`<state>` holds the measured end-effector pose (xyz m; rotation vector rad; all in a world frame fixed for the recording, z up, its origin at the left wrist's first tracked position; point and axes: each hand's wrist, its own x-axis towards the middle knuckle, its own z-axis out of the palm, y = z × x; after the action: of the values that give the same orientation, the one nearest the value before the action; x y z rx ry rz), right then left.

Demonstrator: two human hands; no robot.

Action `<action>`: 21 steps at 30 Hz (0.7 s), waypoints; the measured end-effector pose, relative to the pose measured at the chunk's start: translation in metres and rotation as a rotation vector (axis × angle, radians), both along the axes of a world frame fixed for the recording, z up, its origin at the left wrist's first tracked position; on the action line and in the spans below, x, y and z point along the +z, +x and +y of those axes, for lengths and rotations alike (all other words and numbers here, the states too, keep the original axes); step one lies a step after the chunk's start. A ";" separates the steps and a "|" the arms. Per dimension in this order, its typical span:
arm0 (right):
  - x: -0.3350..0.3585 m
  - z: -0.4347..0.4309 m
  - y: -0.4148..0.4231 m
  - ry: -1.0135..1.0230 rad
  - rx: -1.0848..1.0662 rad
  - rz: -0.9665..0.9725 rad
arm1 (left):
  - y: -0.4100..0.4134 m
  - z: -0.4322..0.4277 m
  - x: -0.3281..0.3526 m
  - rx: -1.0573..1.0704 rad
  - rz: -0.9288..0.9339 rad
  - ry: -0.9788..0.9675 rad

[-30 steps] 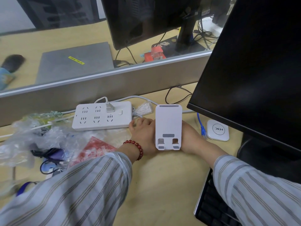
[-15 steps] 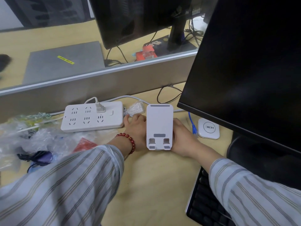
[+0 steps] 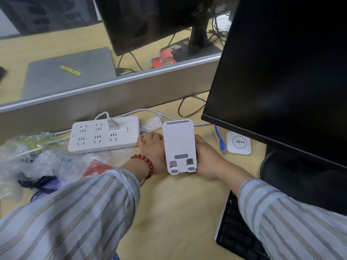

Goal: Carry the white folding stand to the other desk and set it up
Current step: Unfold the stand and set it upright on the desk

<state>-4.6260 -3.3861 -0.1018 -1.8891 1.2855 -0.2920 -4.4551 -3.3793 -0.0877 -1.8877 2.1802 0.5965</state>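
The white folding stand [image 3: 179, 145] stands upright and leaning back on the wooden desk [image 3: 178, 212], its two small lips at the bottom facing me. My left hand [image 3: 153, 151], with a red bead bracelet on the wrist, holds its left side and reaches behind it. Against the right side presses my right hand [image 3: 207, 156], fingers tucked behind the panel. What the fingers do at the back of the stand is hidden.
A white power strip [image 3: 104, 135] lies left of the stand, with crumpled plastic bags [image 3: 33, 160] further left. A black monitor [image 3: 281, 72] looms at right above a white H3C puck [image 3: 238, 143], a blue network cable [image 3: 219, 139] and a black keyboard [image 3: 238, 233]. A partition [image 3: 105, 98] closes the back.
Both hands stay on the stand in the same spot on the desk. Only the camera has shifted slightly; the stand's pose looks unchanged.
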 end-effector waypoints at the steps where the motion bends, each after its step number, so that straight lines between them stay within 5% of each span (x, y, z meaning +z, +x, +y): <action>1: 0.001 -0.001 0.000 0.003 0.010 0.013 | 0.000 -0.001 0.001 -0.006 -0.005 0.003; 6: 0.002 -0.004 -0.001 0.007 0.062 0.114 | -0.004 -0.003 0.002 -0.134 -0.001 -0.036; 21: 0.009 -0.003 -0.007 0.033 -0.019 0.116 | 0.013 0.000 -0.015 -0.083 0.079 -0.125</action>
<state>-4.6326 -3.3887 -0.0931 -1.8902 1.3780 -0.1726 -4.4423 -3.3794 -0.1024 -1.8510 2.3856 0.5398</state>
